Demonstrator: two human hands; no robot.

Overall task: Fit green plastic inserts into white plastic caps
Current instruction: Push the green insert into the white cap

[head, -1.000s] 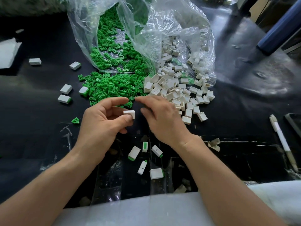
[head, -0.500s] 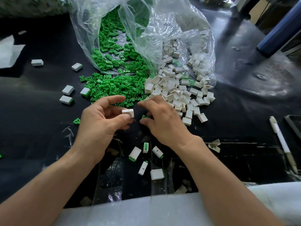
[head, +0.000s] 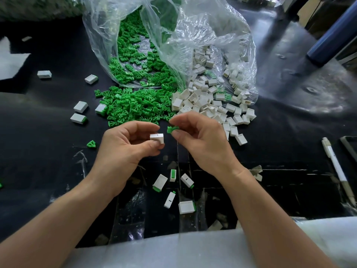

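White pen [head: 337, 169], blue tube [head: 332, 38], black table [head: 38, 149], clear bag [head: 212, 22]

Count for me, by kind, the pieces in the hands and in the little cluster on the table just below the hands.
White cap, held in the left hand: 1
Green insert, pinched in the right hand: 1
Caps with green showing, lying on the table: 5
Total: 7

Green inserts [head: 133, 105], white caps [head: 204, 101], clear bag [head: 202, 31], black table [head: 48, 97].
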